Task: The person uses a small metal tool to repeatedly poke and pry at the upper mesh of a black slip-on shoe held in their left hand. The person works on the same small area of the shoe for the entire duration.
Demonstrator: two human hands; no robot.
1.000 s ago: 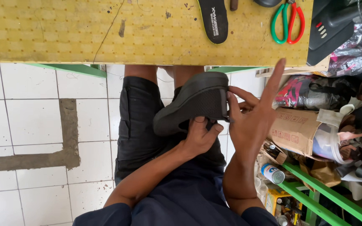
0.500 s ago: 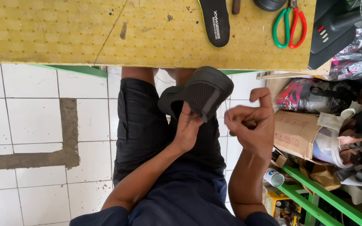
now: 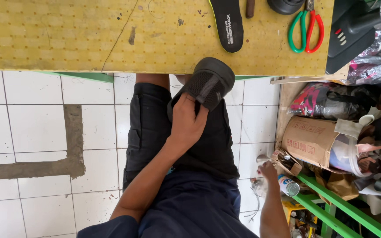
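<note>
Black shoe (image 3: 208,83) held over the lap, just below the near edge of the yellow tabletop (image 3: 67,35); toe points up toward that edge, mesh upper and strap facing the camera. Left hand (image 3: 188,121) has it: fingers wrapped round the heel end, grip closed firmly on the shoe

Right hand (image 3: 267,169) is off the shoe, down at the right by the green shelf (image 3: 331,198), among a small can (image 3: 289,186) and a cardboard box (image 3: 309,139). Fingers seem to touch something small and pale; cannot tell whether that grip has closed on anything

Progress, as a judgement: black insole (image 3: 228,22) lies out of the shoe near the far edge of the tabletop, scissors (image 3: 305,26) beside it, unused. Shoe work looks mid-way, insole not yet back in

Against half a second ago: right hand was up beside the shoe with fingers curled; now it has dropped to the shelf. Shoe has turned, sole no longer facing the camera. Left hand keeps its hold
</note>
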